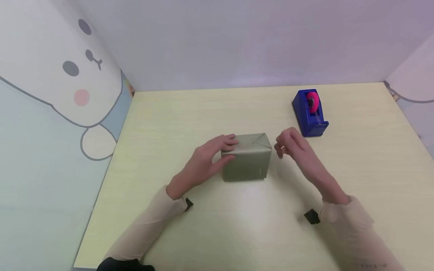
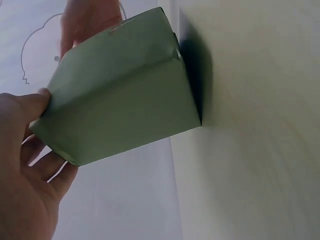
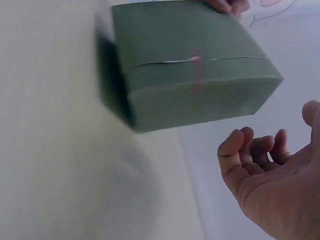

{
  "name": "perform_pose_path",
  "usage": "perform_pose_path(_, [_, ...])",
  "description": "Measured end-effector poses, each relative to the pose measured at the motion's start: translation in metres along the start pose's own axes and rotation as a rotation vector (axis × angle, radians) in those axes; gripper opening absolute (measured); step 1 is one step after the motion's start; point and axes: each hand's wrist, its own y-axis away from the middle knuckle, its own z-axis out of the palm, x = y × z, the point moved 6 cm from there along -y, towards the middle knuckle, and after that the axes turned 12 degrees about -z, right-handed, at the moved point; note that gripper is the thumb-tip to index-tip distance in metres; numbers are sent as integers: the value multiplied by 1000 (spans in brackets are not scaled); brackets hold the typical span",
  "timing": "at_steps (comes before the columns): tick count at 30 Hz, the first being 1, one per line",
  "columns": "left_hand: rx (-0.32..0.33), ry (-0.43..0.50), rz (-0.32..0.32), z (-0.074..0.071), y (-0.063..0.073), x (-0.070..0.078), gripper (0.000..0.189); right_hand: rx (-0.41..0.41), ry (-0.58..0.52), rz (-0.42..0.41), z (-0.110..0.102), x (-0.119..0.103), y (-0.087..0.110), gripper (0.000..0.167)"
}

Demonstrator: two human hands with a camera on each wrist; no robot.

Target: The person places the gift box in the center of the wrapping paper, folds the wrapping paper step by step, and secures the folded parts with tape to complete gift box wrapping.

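A box wrapped in plain green paper (image 1: 245,165) is at the middle of the table, with folded paper flaps showing on its top. My left hand (image 1: 207,158) grips its left end, thumb on the near side and fingers over the top. In the left wrist view the thumb and fingers of the left hand (image 2: 30,165) hold one end of the box. A dark shadow lies between box and table. My right hand (image 1: 293,150) is just right of the box, apart from it, its fingers loosely bent. The right wrist view shows nothing in the right hand (image 3: 270,175).
A blue tape dispenser (image 1: 310,114) with a pink roll (image 1: 313,101) stands behind my right hand. The pale wooden table (image 1: 162,120) meets a plain wall (image 1: 237,45) at the back. A cartoon-printed panel (image 1: 57,150) rises along the left side.
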Motion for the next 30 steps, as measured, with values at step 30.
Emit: perform_pose_path(30, [112, -351, -372, -1, -18, -59, 27, 13, 343, 70, 16, 33, -15, 27])
